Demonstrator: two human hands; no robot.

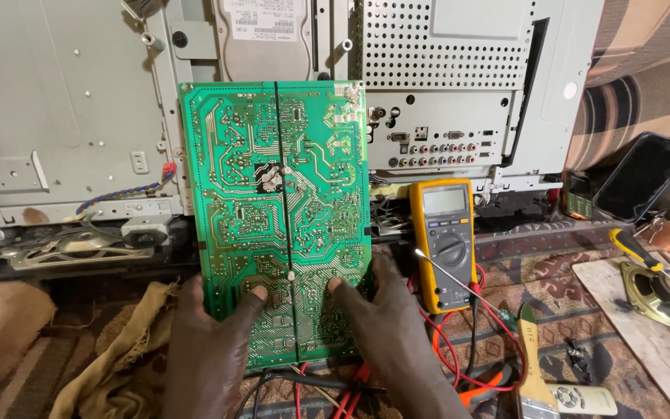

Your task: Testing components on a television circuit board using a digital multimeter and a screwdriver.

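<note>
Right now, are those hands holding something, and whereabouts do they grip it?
Both hands, left hand and right hand, hold the green circuit board by its lower edge, thumbs pressed on its face.

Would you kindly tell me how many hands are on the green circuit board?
2: the left hand grips its lower left edge, the right hand its lower right. The green circuit board hides their fingers.

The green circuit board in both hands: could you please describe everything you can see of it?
The green circuit board is a tall rectangle, held upright with its solder side toward the camera: pale copper traces, many silvery solder points and a dark line down its middle. The left hand and right hand grip its lower edges, thumbs pressed on its face. Behind it stands a grey metal chassis; a yellow multimeter lies to its right.
</note>
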